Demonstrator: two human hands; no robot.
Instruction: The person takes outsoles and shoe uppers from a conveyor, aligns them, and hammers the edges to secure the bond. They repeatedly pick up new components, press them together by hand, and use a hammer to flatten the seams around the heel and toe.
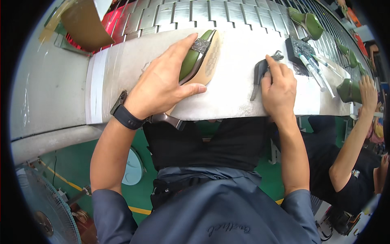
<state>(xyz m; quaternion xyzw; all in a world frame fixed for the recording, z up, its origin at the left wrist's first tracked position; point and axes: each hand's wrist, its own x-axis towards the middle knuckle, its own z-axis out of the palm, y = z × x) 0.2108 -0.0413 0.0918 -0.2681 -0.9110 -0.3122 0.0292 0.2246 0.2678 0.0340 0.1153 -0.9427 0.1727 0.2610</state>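
A green heeled shoe with a glittery band and a beige sole lies tilted on its side on the white work surface. My left hand, a dark watch at its wrist, is closed round it, the thumb resting along the sole; its dark heel sticks out past the table's front edge. To the right, my right hand has its fingers curled on a dark grey hand tool lying on the table. The palm hides part of that tool, so its exact kind is unclear.
Syringes lean on a black block at the right. Beyond the table runs a metal slat conveyor with more green shoes. A co-worker's hand touches a green shoe. A fan stands lower left.
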